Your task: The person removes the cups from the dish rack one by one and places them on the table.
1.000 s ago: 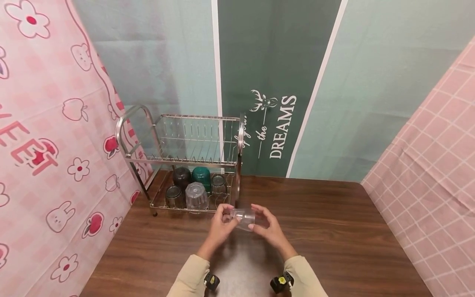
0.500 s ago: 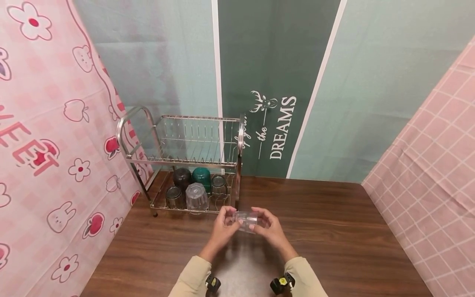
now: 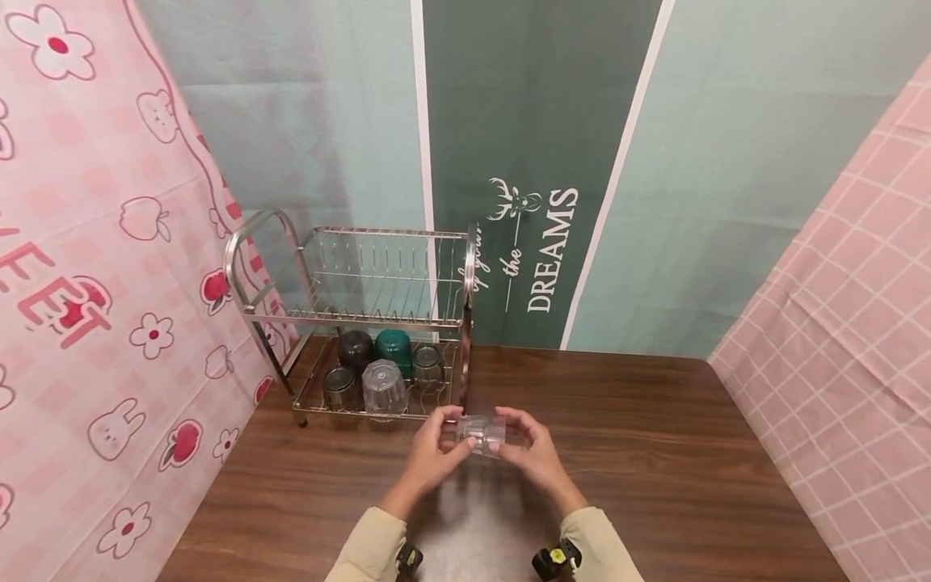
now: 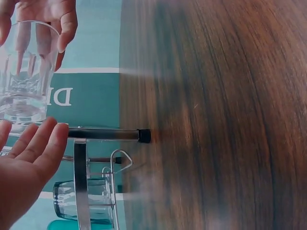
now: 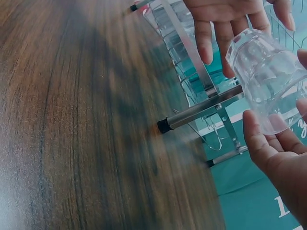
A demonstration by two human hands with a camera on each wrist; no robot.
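Observation:
A clear drinking glass (image 3: 483,430) lies sideways in the air between both hands, above the wooden table (image 3: 625,485). Its base points left and its rim right. My left hand (image 3: 435,453) holds the base end, thumb in front and fingers behind. At the rim end, my right hand (image 3: 537,453) grips with thumb and fingers. In the left wrist view the faceted glass (image 4: 24,81) shows its thick bottom near the left fingertips. The right wrist view has the right thumb and fingers around the rim of the glass (image 5: 261,72).
A two-tier metal dish rack (image 3: 364,319) stands at the back left, close to the left hand. Its lower shelf bears upside-down cups, among them a clear glass (image 3: 385,388), a teal cup (image 3: 394,352) and a dark cup (image 3: 356,352). Fabric hangs behind and at both sides.
Both hands and the glass have shifted slightly down in the head view, toward the body. The glass stays sideways between the hands; the rack and its cups have not moved.

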